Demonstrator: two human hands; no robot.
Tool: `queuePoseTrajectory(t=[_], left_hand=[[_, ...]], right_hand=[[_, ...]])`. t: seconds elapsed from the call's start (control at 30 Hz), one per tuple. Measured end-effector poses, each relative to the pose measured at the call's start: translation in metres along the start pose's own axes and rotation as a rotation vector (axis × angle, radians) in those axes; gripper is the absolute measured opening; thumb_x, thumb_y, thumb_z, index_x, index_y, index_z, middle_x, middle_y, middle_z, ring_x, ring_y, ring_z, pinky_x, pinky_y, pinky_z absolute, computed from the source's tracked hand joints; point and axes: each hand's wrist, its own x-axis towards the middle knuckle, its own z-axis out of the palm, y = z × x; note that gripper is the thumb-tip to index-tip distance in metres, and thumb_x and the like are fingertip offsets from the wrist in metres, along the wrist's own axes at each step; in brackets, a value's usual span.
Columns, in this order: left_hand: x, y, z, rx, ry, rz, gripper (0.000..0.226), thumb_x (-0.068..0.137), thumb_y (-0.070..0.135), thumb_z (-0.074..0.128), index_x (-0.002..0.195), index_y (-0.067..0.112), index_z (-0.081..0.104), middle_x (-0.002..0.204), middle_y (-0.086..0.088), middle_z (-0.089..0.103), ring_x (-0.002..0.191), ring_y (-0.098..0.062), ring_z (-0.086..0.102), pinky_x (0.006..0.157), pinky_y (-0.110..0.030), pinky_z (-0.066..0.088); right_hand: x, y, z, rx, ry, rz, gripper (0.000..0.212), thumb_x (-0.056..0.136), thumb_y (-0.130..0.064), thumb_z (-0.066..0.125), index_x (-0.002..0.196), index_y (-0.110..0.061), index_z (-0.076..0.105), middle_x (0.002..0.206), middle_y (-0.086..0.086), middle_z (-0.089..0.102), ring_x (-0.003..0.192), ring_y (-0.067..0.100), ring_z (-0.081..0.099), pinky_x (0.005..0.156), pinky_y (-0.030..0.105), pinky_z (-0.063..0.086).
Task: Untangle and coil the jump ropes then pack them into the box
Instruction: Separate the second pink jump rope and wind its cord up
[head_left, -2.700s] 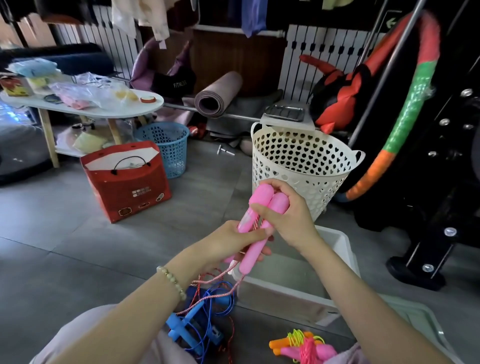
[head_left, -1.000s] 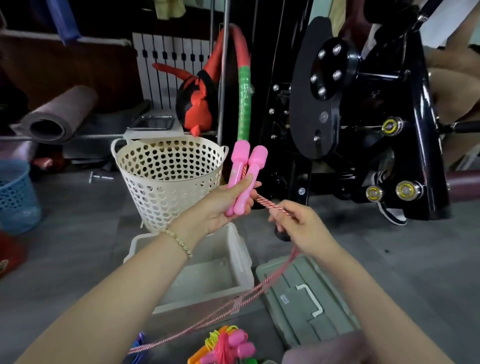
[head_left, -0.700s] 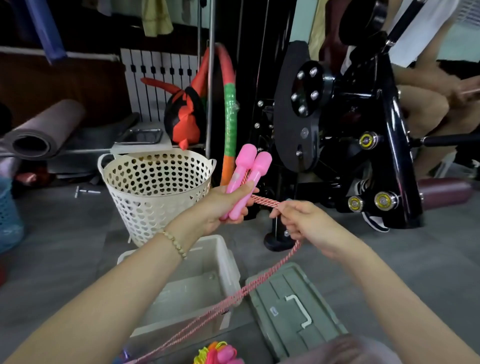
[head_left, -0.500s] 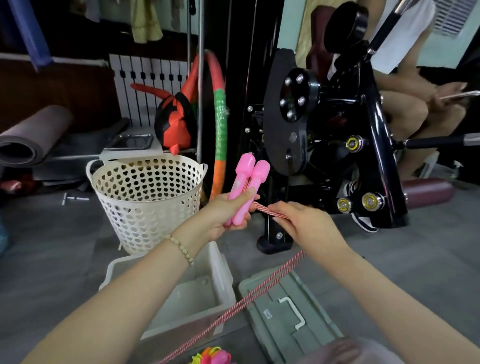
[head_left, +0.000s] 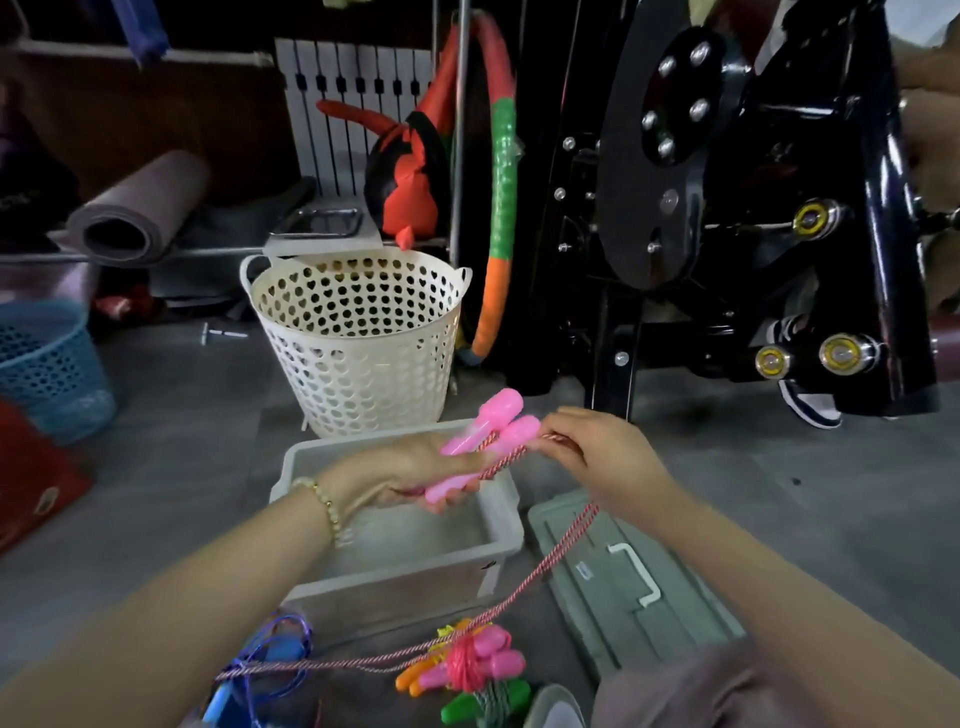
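My left hand (head_left: 410, 475) grips the two pink handles (head_left: 488, 436) of a jump rope side by side, above the open grey box (head_left: 405, 582). My right hand (head_left: 597, 452) pinches the red-and-white striped rope (head_left: 561, 551) right beside the handle tops. The doubled rope hangs down over the box corner and runs left along the floor. Coiled ropes with pink, orange and green handles (head_left: 467, 670) lie near the bottom edge. A blue rope (head_left: 270, 654) lies tangled at the lower left.
The box's grey-green lid (head_left: 623, 582) lies on the floor to the right. A white perforated basket (head_left: 358, 338) stands behind the box, a blue basket (head_left: 47, 364) at the far left. A black exercise machine (head_left: 727, 208) fills the right.
The view has tilted down and my hands have dropped toward the box. The handles now lie tilted over it, and my right hand has moved up to the handle tops with the rope.
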Motion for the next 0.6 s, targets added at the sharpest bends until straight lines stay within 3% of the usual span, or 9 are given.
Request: queuePoseTrajectory(t=[0.2,0.3,0.37,0.43,0.53,0.6], left_hand=[[-0.029,-0.019,-0.028,0.363,-0.090,-0.053,0.018,0.092,0.030,0.060,0.085,0.013,0.060,0.067,0.001,0.058,0.042,-0.004,0.050,0.041,-0.016,0.043],[-0.038,-0.025,-0.034,0.643,-0.060,-0.037,0.031,0.089,0.035,0.063,0.066,0.015,0.056,0.047,0.009,0.058,0.035,-0.003,0.049,0.048,-0.022,0.046],[-0.046,-0.031,-0.038,0.754,0.031,0.007,0.039,0.088,0.040,0.063,0.062,0.012,0.056,0.039,0.009,0.055,0.030,-0.003,0.045,0.046,-0.021,0.044],[-0.055,-0.037,-0.038,0.763,0.092,0.060,0.039,0.089,0.039,0.063,0.070,0.005,0.062,0.048,0.003,0.057,0.030,-0.005,0.044,0.040,-0.015,0.038],[-0.067,-0.047,-0.036,0.704,0.061,0.154,0.025,0.089,0.031,0.064,0.066,0.021,0.058,0.054,0.002,0.055,0.039,-0.007,0.049,0.043,-0.018,0.041],[-0.072,-0.050,-0.035,0.764,0.048,0.204,0.031,0.087,0.037,0.065,0.060,0.027,0.053,0.054,0.004,0.057,0.048,-0.012,0.054,0.052,-0.024,0.045]], right_hand=[[0.040,-0.038,0.027,0.030,-0.163,-0.239,0.026,0.091,-0.043,0.054,0.093,-0.021,0.068,0.086,-0.009,0.060,0.084,0.011,0.057,0.070,0.033,0.044],[0.054,-0.060,0.046,0.066,-0.259,-0.320,0.022,0.089,-0.038,0.059,0.085,-0.018,0.067,0.078,-0.011,0.055,0.075,0.007,0.050,0.063,0.031,0.037],[0.059,-0.067,0.057,0.174,-0.309,-0.299,0.024,0.086,-0.037,0.064,0.077,-0.016,0.066,0.070,-0.010,0.054,0.068,0.007,0.048,0.061,0.032,0.039],[0.064,-0.070,0.064,0.366,-0.370,-0.221,0.034,0.081,-0.038,0.069,0.065,-0.009,0.061,0.059,-0.002,0.050,0.057,0.008,0.042,0.056,0.027,0.035],[0.068,-0.073,0.064,0.566,-0.578,-0.087,0.056,0.075,-0.050,0.066,0.061,0.002,0.051,0.052,0.002,0.036,0.051,0.010,0.031,0.049,0.023,0.025],[0.069,-0.073,0.065,0.596,-0.719,-0.058,0.065,0.075,-0.060,0.060,0.064,0.004,0.053,0.051,0.000,0.037,0.050,0.010,0.032,0.048,0.023,0.026]])
